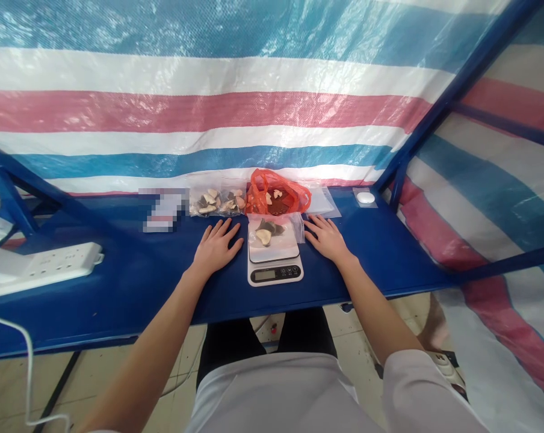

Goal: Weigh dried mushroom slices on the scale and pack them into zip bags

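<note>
My left hand (218, 245) lies flat on the blue table, fingers spread, left of a white kitchen scale (275, 252). My right hand (326, 237) rests open on the other side, its fingertips close to the edge of a clear plastic bag (295, 224). That bag lies on the scale's plate with a few dried slices (265, 236), pale and dark, that look like mushroom. Behind the scale sits an open red plastic bag (278, 195) with more pieces inside. Clear bags of similar slices (211, 201) lie beyond my left hand. Neither hand holds anything.
Flat clear bags (324, 203) lie behind my right hand, and a small packet with a white disc (365, 197) is farther right. A blurred-out item (163, 210) and a white power strip (50, 264) are on the left. Striped sheeting (209, 111) hangs behind the blue table (132, 270).
</note>
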